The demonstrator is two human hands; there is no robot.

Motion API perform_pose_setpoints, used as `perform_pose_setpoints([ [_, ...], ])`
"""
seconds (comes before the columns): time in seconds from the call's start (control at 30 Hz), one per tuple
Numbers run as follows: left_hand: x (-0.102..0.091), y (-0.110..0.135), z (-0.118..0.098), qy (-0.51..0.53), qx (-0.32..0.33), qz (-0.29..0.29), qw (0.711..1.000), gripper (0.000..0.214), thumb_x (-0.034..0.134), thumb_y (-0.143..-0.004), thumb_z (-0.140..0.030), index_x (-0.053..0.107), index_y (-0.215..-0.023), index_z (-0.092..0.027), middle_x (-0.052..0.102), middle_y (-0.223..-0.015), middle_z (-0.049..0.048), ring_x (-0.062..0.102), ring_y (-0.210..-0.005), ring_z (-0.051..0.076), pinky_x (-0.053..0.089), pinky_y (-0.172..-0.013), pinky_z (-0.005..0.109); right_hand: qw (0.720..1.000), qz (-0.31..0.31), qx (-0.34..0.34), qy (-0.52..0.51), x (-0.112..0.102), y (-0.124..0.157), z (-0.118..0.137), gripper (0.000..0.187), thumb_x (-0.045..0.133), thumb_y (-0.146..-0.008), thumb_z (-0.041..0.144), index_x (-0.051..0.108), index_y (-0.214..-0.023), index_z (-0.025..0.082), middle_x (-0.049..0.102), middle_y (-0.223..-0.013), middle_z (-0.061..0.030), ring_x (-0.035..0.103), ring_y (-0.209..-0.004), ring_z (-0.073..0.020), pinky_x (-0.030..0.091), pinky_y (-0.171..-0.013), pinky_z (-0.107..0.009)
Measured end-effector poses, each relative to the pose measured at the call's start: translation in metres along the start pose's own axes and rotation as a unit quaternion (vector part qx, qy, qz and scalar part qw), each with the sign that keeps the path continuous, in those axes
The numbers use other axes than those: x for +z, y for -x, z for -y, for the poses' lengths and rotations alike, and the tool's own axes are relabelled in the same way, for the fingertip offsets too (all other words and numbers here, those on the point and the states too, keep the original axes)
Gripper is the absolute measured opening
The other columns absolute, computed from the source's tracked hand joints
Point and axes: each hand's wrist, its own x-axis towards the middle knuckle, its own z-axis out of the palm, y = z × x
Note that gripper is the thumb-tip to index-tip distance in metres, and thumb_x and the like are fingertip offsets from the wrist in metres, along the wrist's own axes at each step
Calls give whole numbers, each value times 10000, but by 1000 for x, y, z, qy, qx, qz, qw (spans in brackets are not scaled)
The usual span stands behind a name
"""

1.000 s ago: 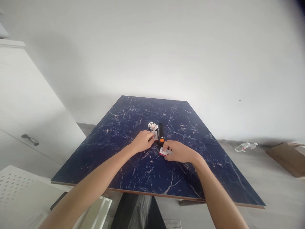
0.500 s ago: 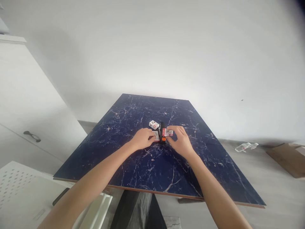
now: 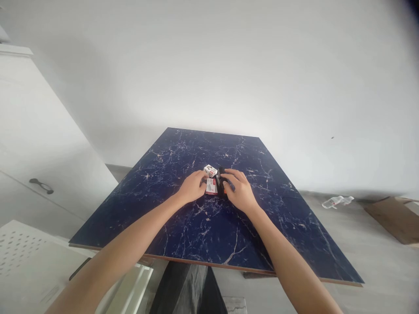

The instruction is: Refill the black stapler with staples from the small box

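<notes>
A dark blue marbled table top (image 3: 203, 235) carries a black device with an orange part (image 3: 220, 185) and two small white-and-red boxes. My left hand (image 3: 192, 187) is closed, its fingertips gripping the nearer box (image 3: 211, 186), which lies just left of the device. My right hand (image 3: 239, 190) lies curled over the device from the right and covers most of it. The small box it carried a moment ago is hidden. The second box (image 3: 210, 170) sits a little farther back, untouched.
A white cabinet with a dark handle (image 3: 41, 186) stands at the left, with a white perforated surface (image 3: 19, 257) below it. On the floor at the right lie a plastic bottle (image 3: 337, 201) and a piece of cardboard (image 3: 393, 218). A dark base (image 3: 186, 288) stands under the table.
My right hand lifted a small red-and-white box from the table in front of the device, brought it to the device's right side, and now rests over the device. The left hand barely moved.
</notes>
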Motion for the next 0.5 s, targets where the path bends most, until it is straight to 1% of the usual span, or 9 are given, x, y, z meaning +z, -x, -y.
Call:
perform_pose_setpoints([
  [0.03, -2, 1, -2, 7, 23, 11, 1000, 281, 523, -868, -150, 602, -1130, -214, 654, -1213, 88, 606, -1151, 271, 499, -954, 396, 999, 0, 47, -16, -1, 1, -1, 304, 525, -967, 236, 638, -1249, 221, 611, -1335, -115, 595, -1175, -286, 503, -1014, -481],
  [0.1, -6, 2, -4, 17, 62, 52, 997, 281, 594, -868, -239, 605, -1147, -213, 582, -1363, 109, 514, -1295, 313, 461, -1041, 443, 988, 36, 140, -50, -1, 2, -2, 436, 566, -953, 341, 548, -1372, 219, 613, -1343, -125, 658, -1063, -272, 544, -926, -448],
  [0.17, -8, 2, -5, 23, 69, 85, 994, 282, 663, -858, -366, 625, -1092, -214, 568, -1384, 123, 498, -1307, 346, 457, -1039, 472, 972, 95, 200, -82, 2, 3, -1, 540, 591, -933, 400, 492, -1429, 209, 664, -1268, -120, 693, -961, -256, 554, -853, -404],
  [0.23, -7, 1, -5, 29, 51, 91, 994, 302, 692, -845, -452, 638, -1019, -211, 633, -1254, 129, 568, -1194, 343, 488, -960, 460, 961, 139, 214, -102, 5, 4, 1, 545, 606, -918, 403, 509, -1417, 208, 717, -1150, -92, 701, -928, -251, 538, -845, -377],
  [0.3, -4, -1, -5, 35, 41, 91, 994, 314, 699, -840, -481, 638, -987, -210, 667, -1103, 111, 614, -1060, 314, 502, -864, 419, 956, 157, 218, -118, 6, 4, 2, 507, 595, -919, 391, 537, -1393, 219, 733, -1088, -69, 700, -896, -242, 523, -814, -349],
  [0.33, -3, -2, -5, 34, 42, 94, 994, 319, 708, -831, -485, 636, -977, -211, 667, -1063, 102, 618, -1021, 305, 498, -829, 402, 953, 162, 223, -126, 6, 5, 3, 500, 582, -924, 388, 538, -1393, 223, 734, -1087, -66, 699, -867, -234, 518, -783, -336],
  [0.4, -2, -3, -5, 33, 45, 101, 993, 324, 729, -809, -472, 628, -981, -216, 661, -1038, 89, 613, -994, 297, 484, -799, 383, 949, 169, 231, -135, 5, 5, 5, 498, 565, -929, 384, 532, -1399, 223, 733, -1092, -66, 693, -829, -224, 502, -738, -318],
  [0.5, -3, -4, -6, 37, 33, 96, 994, 317, 750, -788, -447, 607, -961, -222, 657, -1039, 83, 604, -1018, 303, 471, -795, 372, 951, 172, 228, -119, 4, 4, 7, 517, 586, -911, 373, 531, -1400, 217, 737, -1077, -67, 687, -837, -229, 483, -731, -309],
])
